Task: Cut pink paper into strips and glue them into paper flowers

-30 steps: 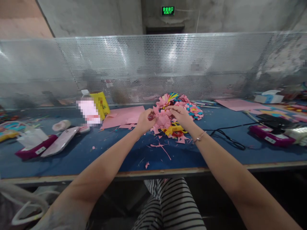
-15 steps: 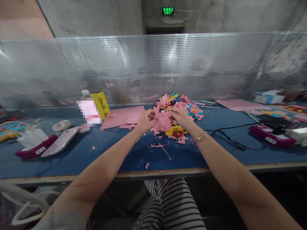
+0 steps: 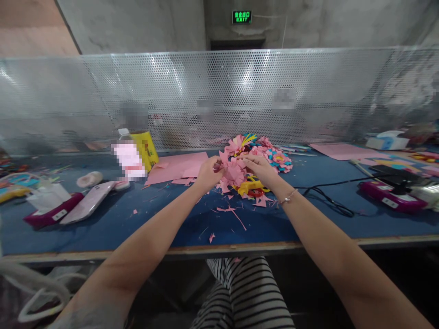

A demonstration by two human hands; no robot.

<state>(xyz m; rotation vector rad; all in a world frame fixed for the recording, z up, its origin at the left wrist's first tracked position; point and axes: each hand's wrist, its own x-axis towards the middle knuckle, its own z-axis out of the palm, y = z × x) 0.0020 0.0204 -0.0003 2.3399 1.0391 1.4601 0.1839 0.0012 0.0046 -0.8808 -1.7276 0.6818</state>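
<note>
A pink paper flower [image 3: 233, 173] is held up over the blue table [image 3: 171, 219] between both my hands. My left hand [image 3: 207, 173] pinches its left edge with closed fingers. My right hand [image 3: 260, 168] grips its upper right side, fingers curled over the petals. Under the flower lie yellow-handled scissors [image 3: 252, 185] and pink paper scraps [image 3: 229, 211]. Behind it sits a heap of finished paper flowers [image 3: 270, 153] in pink, blue and yellow.
Pink paper sheets [image 3: 178, 167] lie to the left, beside a yellow pack [image 3: 146, 148] and a phone [image 3: 91, 201]. A black cable [image 3: 329, 198] runs right toward a magenta box [image 3: 391, 198]. A perforated metal screen [image 3: 219, 96] backs the table.
Both hands stay on the pink flower with only slight finger shifts; the view has dipped a little.
</note>
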